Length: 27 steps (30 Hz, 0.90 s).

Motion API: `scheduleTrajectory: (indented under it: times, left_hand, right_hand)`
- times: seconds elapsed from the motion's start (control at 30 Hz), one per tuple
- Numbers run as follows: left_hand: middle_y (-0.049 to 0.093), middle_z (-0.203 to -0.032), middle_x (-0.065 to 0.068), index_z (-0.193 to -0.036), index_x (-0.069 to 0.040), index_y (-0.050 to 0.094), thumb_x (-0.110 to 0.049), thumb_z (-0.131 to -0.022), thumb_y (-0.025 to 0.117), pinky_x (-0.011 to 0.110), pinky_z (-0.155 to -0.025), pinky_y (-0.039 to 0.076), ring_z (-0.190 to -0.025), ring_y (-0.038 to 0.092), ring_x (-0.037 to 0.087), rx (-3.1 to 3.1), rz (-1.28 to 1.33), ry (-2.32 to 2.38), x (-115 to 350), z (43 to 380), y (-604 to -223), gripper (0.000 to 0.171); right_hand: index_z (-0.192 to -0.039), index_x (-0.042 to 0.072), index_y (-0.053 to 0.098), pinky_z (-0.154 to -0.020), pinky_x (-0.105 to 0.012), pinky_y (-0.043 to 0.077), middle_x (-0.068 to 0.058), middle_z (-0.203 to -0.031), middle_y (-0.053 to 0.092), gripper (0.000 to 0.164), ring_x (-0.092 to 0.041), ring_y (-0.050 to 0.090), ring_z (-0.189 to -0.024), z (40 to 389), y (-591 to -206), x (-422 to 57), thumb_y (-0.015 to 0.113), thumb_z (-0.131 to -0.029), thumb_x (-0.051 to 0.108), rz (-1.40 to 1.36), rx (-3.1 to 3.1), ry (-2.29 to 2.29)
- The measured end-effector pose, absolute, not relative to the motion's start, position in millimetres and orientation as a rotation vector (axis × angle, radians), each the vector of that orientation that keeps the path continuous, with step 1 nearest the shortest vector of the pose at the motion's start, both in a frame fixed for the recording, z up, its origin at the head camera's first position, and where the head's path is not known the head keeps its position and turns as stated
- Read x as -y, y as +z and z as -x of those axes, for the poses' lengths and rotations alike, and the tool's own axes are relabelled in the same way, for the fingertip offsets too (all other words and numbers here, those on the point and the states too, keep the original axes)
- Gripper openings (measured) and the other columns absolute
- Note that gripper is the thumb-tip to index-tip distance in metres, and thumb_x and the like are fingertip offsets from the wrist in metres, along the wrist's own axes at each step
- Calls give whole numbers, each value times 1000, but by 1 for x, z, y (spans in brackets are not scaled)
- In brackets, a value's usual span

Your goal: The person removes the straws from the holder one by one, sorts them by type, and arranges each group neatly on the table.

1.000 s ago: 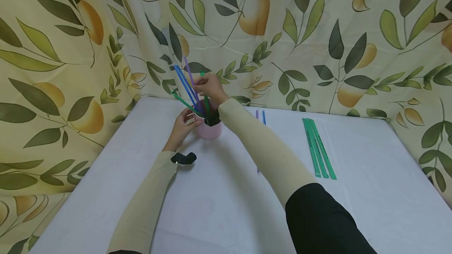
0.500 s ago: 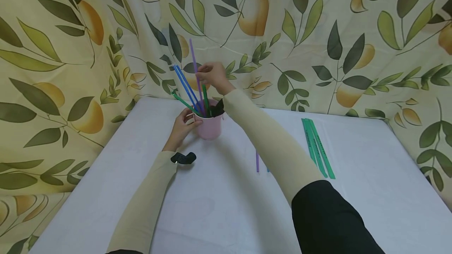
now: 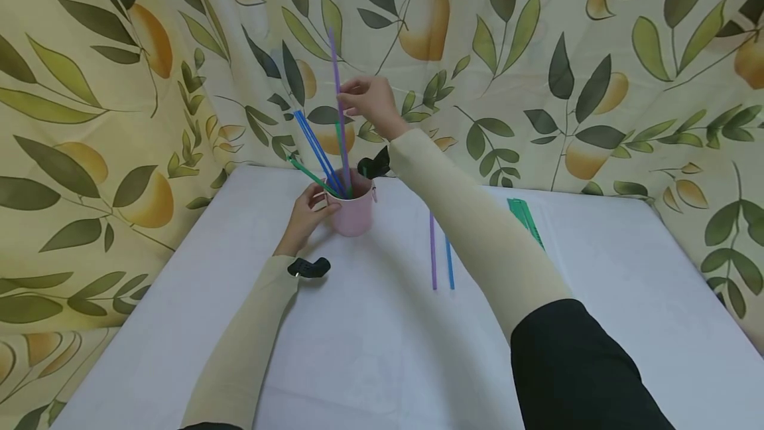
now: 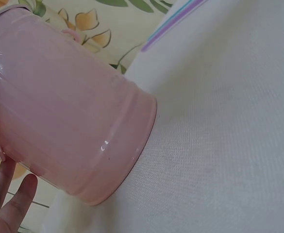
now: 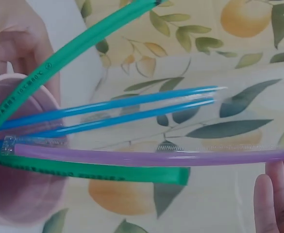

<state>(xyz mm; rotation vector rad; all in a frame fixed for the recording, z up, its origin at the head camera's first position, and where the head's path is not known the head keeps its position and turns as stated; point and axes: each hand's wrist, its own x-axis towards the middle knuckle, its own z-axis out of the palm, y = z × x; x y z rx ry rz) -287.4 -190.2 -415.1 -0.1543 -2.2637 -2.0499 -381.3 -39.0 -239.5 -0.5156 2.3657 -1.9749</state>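
Note:
A pink metal-looking pail (image 3: 353,219) stands upright near the table's back left. My left hand (image 3: 303,221) holds it by the side and rim, fingers partly behind it; some fingers (image 4: 18,199) show in the left wrist view. Above the pail, my right hand (image 3: 371,101) pinches a clear-wrapped purple straw (image 3: 334,58) partway up. Its lower wrapped end shows at the pail's mouth in the right wrist view. Blue straws (image 5: 132,102) and green straws (image 5: 59,63), the green ones printed with dark lettering, lean in the pail.
On the white table (image 3: 370,350), a purple straw (image 3: 433,257) and a blue straw (image 3: 449,264) lie right of the pail. Green straws (image 3: 525,217) lie farther right, partly behind my right sleeve (image 3: 471,211). A patterned cloth (image 3: 453,78) hangs behind.
My right hand has risen from the pail's mouth, drawing the purple straw upward with it. The left hand and the pail have stayed in place.

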Motion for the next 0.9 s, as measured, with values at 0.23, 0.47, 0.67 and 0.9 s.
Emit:
scheduleTrajectory:
  times: [0.23, 0.47, 0.67, 0.9]
  left_hand:
    - [40, -139, 24, -140, 2, 36, -2, -84, 66, 46, -112, 36, -132, 38, 37, 2244, 174, -2044, 189, 286, -414, 64]
    - [40, -139, 24, -140, 2, 36, -3, -85, 66, 45, -112, 37, -132, 38, 36, 2266, 153, -2023, 187, 284, -413, 63]
    - [39, -141, 24, -141, 1, 35, -3, -85, 65, 44, -113, 36, -133, 37, 36, 2254, 144, -2049, 189, 289, -419, 64]
    - [40, -141, 20, -142, -4, 36, -6, -84, 68, 43, -113, 35, -133, 38, 34, 2230, 140, -2059, 194, 304, -439, 66]
  right_hand:
    - [-104, -3, 65, -79, -27, 59, -16, -104, 69, 21, -15, 68, -80, 379, -227, 26, 66, -86, 8, 545, -2432, -1921]
    - [-101, 0, 67, -80, -28, 59, -4, -90, 68, 19, -13, 67, -79, 370, -220, 5, 67, -85, 9, 544, -2449, -1911]
    - [-101, 1, 66, -85, -30, 57, 1, -86, 65, 18, -14, 65, -82, 363, -220, -18, 67, -86, 12, 510, -2502, -1831]
    - [-102, 1, 66, -77, -23, 58, 2, -84, 64, 20, -12, 65, -77, 355, -223, -48, 67, -86, 11, 399, -2516, -1787]
